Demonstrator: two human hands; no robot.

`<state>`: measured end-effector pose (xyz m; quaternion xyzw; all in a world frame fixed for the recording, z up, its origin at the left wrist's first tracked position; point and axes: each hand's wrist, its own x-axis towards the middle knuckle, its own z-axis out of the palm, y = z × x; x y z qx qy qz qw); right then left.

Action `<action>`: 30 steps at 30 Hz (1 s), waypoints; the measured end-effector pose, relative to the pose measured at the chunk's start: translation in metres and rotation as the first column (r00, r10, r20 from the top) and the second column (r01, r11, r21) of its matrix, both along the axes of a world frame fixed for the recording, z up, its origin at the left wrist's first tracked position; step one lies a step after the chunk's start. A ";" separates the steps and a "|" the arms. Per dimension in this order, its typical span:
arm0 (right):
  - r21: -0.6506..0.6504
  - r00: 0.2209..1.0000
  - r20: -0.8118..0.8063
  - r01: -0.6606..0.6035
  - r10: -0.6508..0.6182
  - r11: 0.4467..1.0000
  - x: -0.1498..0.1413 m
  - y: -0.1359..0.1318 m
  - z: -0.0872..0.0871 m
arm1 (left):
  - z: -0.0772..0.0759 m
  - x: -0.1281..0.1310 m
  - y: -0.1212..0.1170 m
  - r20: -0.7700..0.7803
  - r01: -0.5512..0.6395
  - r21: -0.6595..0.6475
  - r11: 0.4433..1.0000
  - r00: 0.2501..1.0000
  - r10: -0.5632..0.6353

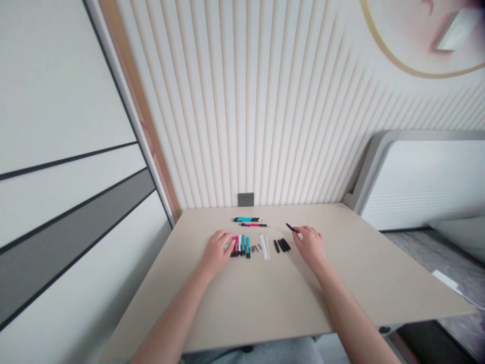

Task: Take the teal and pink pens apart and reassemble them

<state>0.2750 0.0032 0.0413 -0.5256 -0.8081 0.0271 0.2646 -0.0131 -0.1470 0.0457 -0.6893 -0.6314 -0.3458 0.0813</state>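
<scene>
My left hand rests on the table at the left end of a row of pen barrels, its thumb and index finger apart beside them. A pink barrel, a white barrel and blue barrels lie there, each with a dark lower end. My right hand pinches a slim black pen part, pointing up and left over the table. Below it lie several similar black pen parts. White refill tubes and small grey pieces lie between the two groups.
Behind the rows, a blue pen and a pink-and-black pen lie sideways on the beige table. A ribbed wall with a dark socket borders the far edge. A white cabinet stands left, a bed headboard right.
</scene>
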 end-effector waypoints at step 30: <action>-0.142 0.957 0.287 0.014 0.028 0.990 -0.007 -0.015 0.000 | -0.009 -0.023 0.000 -0.024 -0.153 -0.106 0.983 0.988 0.151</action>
